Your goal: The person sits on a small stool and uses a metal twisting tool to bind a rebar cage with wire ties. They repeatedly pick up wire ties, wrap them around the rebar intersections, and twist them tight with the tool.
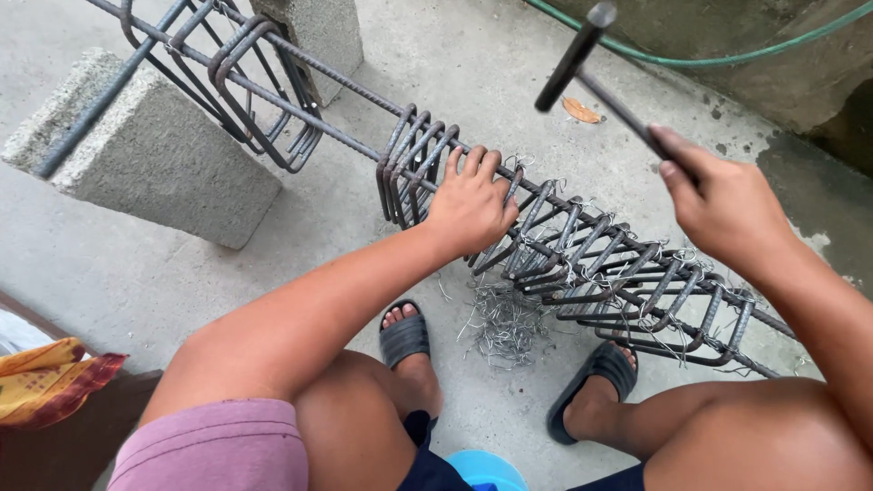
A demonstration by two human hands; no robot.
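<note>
Knees and 2 sandalled feet sat nearest, wire scraps [505, 327] between them. Left hand [468, 205] was curled over the rebar cage [582, 255], which ran from 10 to 4 o'clock. Right hand [723, 209], at 3 o'clock from it, gripped a raised hooked tool [582, 55].

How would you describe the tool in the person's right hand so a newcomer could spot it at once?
Start at the long rebar cage crossing the concrete floor. Above its right end, the right hand holds a thin dark metal tool. Unlike the bars, it is raised in the air and has a crosswise handle.
</note>
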